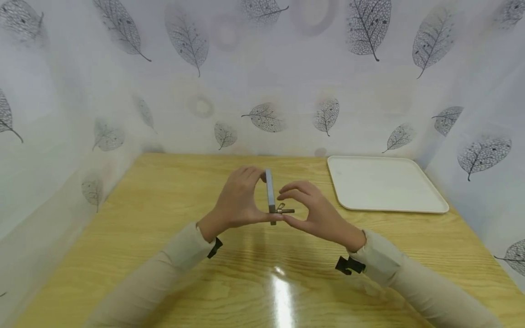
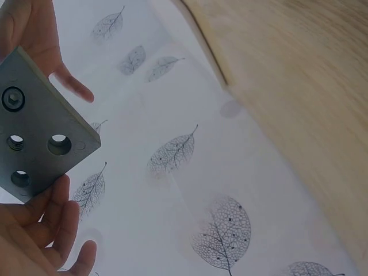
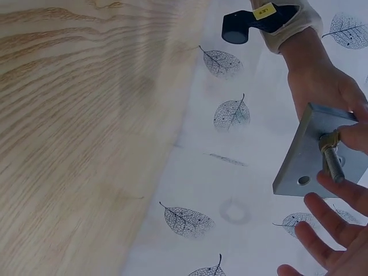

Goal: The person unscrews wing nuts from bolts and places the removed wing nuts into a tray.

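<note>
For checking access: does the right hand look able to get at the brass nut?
Probably yes: the brass nut sits on the side of the metal plate facing the right hand; nothing clearly blocks it.

Is a flat, grey metal plate (image 2: 43,118), squared at the corners and drilled with round holes, gripped by its far and near edges in the left hand (image 1: 241,198) and standing nearly upright above the wooden table (image 1: 172,191). Has a hex-socket bolt head (image 2: 12,99) seated in one hole on one face and — jutting from the opposite face toward the right hand (image 1: 313,207) — a threaded bolt (image 3: 333,165). Carries on that bolt, close against the plate, a small brass-coloured wing nut (image 3: 328,141), with the right hand's thumb just beside it, contact unclear.
</note>
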{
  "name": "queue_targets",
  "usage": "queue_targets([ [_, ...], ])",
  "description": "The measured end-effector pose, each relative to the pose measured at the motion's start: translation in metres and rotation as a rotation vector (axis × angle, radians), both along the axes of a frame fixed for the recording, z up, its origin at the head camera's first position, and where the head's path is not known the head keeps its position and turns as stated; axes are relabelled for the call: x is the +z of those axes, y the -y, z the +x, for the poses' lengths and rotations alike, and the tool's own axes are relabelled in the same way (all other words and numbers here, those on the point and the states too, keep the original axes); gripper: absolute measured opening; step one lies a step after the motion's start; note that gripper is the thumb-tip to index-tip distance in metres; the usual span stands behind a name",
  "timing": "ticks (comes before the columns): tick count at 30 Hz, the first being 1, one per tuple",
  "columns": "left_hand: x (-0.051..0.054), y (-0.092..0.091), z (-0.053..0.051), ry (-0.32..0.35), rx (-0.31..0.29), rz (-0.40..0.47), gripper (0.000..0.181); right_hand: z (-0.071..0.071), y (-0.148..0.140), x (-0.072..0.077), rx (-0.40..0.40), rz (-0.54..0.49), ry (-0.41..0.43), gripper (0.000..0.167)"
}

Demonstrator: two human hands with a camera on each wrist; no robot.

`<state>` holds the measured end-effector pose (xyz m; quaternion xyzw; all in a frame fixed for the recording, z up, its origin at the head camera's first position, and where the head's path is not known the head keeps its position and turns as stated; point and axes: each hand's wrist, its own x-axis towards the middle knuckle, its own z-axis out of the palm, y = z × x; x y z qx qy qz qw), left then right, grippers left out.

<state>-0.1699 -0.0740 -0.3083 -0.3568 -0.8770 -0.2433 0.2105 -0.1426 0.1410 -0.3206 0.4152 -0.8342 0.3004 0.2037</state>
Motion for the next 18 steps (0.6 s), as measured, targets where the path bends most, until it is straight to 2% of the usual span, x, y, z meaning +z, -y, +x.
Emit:
queue_targets([
  [5,0.0006,-0.0021,-0.0007,0.004,-0.009,0.008,0.075,-0.0015,-0.0008,-0.0009,-0.026,0.029,0.026,0.028],
  [18,-0.0027,-0.0049,-0.0022,-0.014,-0.006,0.010,0.077,-0.0040,-0.0046,-0.0046,-0.036,0.039,-0.003,0.027],
])
